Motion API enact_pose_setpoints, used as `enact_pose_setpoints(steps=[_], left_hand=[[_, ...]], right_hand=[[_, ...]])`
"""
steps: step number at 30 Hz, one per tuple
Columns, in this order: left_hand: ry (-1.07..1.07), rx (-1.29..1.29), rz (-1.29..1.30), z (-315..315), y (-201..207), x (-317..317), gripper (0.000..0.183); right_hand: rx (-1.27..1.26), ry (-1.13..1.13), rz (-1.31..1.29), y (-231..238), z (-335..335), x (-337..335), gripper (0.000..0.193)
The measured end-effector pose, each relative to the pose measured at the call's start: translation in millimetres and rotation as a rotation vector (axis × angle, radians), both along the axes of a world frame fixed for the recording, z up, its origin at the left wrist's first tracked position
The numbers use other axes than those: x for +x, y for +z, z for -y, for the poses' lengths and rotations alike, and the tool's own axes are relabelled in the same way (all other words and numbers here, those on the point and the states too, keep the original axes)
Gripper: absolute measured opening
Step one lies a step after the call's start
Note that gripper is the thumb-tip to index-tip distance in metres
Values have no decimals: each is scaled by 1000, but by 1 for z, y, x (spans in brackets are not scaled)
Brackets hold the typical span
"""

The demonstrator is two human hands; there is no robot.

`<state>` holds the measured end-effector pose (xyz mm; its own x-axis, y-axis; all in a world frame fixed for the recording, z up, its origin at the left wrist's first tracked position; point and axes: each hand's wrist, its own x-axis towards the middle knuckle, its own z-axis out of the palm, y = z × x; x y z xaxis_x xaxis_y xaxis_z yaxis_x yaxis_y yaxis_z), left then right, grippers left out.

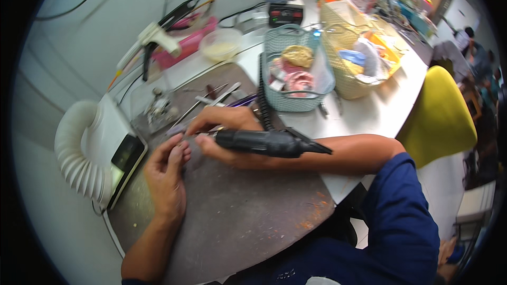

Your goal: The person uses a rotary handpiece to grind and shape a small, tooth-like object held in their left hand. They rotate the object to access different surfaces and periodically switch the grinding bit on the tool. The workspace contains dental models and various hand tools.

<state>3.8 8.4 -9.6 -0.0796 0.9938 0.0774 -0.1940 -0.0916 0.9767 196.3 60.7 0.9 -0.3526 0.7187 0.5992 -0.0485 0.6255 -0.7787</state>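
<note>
My right hand [232,119] is wrapped round a black rotary handpiece [259,142], whose thin front end points left toward my other hand. The black cable end of the tool lies back over my right forearm. Close to the tool's tip, my left hand [168,174] is closed in a pinch, fingertips together. Whatever is between those fingertips is too small and blurred to name. Both hands are above a worn grey-brown work mat [237,200]. Just beyond them lie several slim hand tools [224,94] and a clear plastic bag [158,113] with small pieces.
On the left stands a white dust extractor [124,153] with a ribbed hose [74,137]. Behind are a white glue gun [158,39], a pink bin [190,50], a clear tub [221,46] and a control box [286,13]. A blue-grey basket [298,103], a cream basket [348,87] and a yellow-green chair [443,116] are rightward.
</note>
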Motion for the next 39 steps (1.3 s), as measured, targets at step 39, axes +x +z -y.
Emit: enact_pose_setpoints(steps=[39], left_hand=[[-123,-4,59,0,2,-1,18]], right_hand=[[-178,141,194,10,8,6,18]])
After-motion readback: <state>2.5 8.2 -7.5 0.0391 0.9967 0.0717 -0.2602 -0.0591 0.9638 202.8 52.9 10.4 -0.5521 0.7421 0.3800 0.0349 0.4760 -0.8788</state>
